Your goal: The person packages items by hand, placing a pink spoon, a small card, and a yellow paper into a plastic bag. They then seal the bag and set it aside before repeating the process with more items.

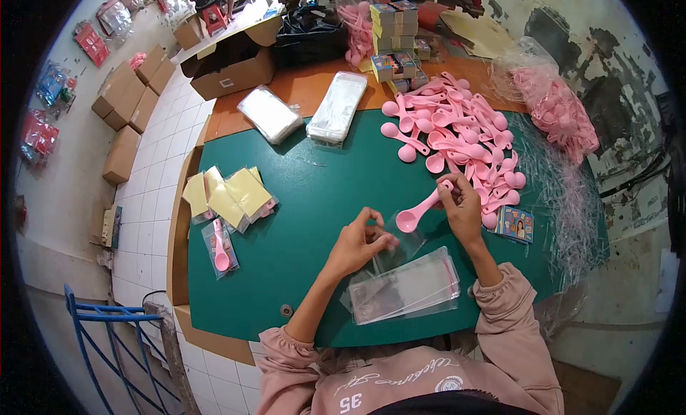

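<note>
My right hand [463, 209] grips the handle end of a pink measuring spoon [421, 212], its bowl pointing left. Just left of that bowl, my left hand [361, 242] pinches a clear plastic bag [409, 248]. The bag partly lies behind the spoon. Below both hands, a fanned stack of clear plastic bags [407, 290] rests on the green tabletop [300, 222]. Beyond my right hand spreads a heap of pink spoons [457, 126]. Beside my right wrist lies a stack of printed cards [515, 224].
At the left lie a bagged spoon [220, 252] and several bagged packs with yellow cards [239, 197]. Two bag stacks [270, 113] [338, 108] sit at the back, near an open cardboard box [232, 72] and piled card bundles [393, 40]. Crumpled plastic wrap [564, 215] covers the right edge.
</note>
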Available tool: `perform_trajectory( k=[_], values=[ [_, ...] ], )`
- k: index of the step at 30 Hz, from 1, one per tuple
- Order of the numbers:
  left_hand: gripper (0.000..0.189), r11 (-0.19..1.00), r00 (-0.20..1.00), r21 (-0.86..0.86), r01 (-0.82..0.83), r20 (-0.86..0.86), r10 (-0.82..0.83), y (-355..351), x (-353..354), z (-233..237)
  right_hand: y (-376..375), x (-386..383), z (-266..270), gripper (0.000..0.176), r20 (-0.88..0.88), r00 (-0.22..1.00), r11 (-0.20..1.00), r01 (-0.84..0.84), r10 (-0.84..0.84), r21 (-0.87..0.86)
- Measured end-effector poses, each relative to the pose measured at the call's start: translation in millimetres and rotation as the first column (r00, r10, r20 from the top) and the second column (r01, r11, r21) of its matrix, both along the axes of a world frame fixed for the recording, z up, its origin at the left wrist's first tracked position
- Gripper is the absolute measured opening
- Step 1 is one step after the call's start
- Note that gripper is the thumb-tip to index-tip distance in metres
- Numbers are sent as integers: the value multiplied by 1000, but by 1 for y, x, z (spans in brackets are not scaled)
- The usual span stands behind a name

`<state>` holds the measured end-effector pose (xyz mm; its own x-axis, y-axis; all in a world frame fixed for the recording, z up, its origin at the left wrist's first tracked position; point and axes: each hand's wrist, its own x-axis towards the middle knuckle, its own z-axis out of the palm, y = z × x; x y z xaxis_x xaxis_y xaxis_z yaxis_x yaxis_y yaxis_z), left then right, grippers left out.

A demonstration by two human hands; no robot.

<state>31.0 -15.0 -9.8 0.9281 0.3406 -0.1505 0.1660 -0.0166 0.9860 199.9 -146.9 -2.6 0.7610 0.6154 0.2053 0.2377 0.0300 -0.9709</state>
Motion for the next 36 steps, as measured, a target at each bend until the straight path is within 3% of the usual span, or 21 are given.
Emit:
perform_trajectory(
  k=[5,11,18,21,22,23,25,26,28,30,31,33,34,35,36],
  values=[
    [25,969,989,-199,-143,-3,146,4,0,-8,-3,0,2,11,-53,999,997,-8,12,81],
    [33,961,990,-236,-143,-27,141,7,1,-8,-1,-10,3,12,-14,1000,995,-27,28,96],
    [31,982,993,-157,-106,31,112,1,3,-12,4,-25,3,19,-65,986,988,-155,156,14],
    [25,996,995,-38,-84,43,85,2,3,-6,4,-29,4,26,-130,977,985,-170,166,-20],
    [26,996,995,-83,18,-94,-25,9,-1,-1,4,-28,5,26,-126,978,986,-167,163,-15],
    [29,984,964,-142,112,-226,-142,12,-2,2,4,-27,6,23,-97,984,988,-153,152,-4],
    [33,988,984,-120,94,-137,-110,9,0,-4,1,-26,7,21,-65,988,990,-138,138,7],
    [37,992,996,-105,68,-49,-74,8,1,-7,-2,-26,7,23,-12,973,972,-232,232,-25],
    [37,992,994,-108,67,-83,-76,6,4,13,-6,-32,10,29,39,946,946,-318,321,-64],
    [37,991,989,-108,73,-118,-86,4,6,24,-7,-45,21,45,382,787,866,-495,484,-76],
    [37,976,997,-208,57,-31,-65,4,7,25,-14,-41,28,49,354,775,844,-527,524,-96],
    [38,942,997,-330,58,60,-40,7,7,29,-39,-18,37,45,323,859,916,-393,397,-80],
    [38,941,997,-332,62,60,-44,11,5,31,-60,-5,43,41,294,934,970,-155,206,-186],
    [38,942,999,-333,40,38,-29,15,3,33,-84,10,45,38,286,958,952,87,0,-293],
    [38,942,1000,-334,19,17,-14,18,1,33,-108,28,30,36,399,882,817,414,-251,-402]
  ],
)
